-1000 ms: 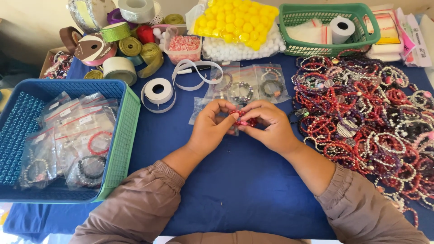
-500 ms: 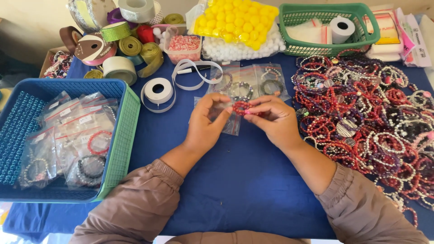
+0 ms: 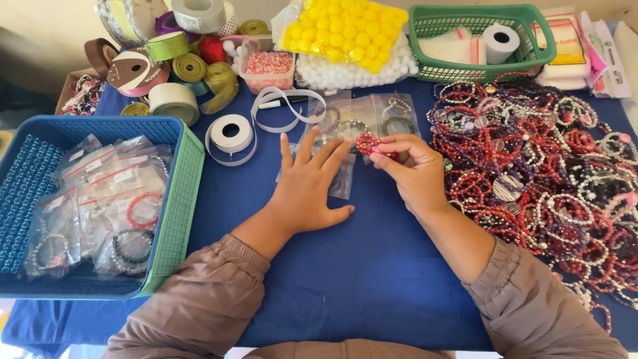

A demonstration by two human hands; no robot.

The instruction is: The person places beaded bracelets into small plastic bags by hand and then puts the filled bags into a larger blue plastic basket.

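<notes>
My right hand (image 3: 412, 173) pinches a red beaded bracelet (image 3: 367, 142) between thumb and fingers, just above the blue tablecloth (image 3: 372, 272). My left hand (image 3: 307, 186) lies flat with fingers spread, pressing on a small clear plastic bag (image 3: 342, 181). The bracelet hovers at the tips of the left fingers, near the bag's top edge. More clear bags with bracelets (image 3: 372, 116) lie just beyond both hands.
A blue and green basket (image 3: 174, 199) with bagged bracelets stands at the left. A large heap of loose bracelets (image 3: 545, 159) covers the right. Ribbon rolls (image 3: 174, 100), a white tape roll (image 3: 230, 133), yellow and white balls (image 3: 345, 40) and a green basket (image 3: 478, 40) line the back.
My hands were joined around the bracelet. Now the left hand has let go and spread flat on the clear bag, while the right hand keeps the red bracelet.
</notes>
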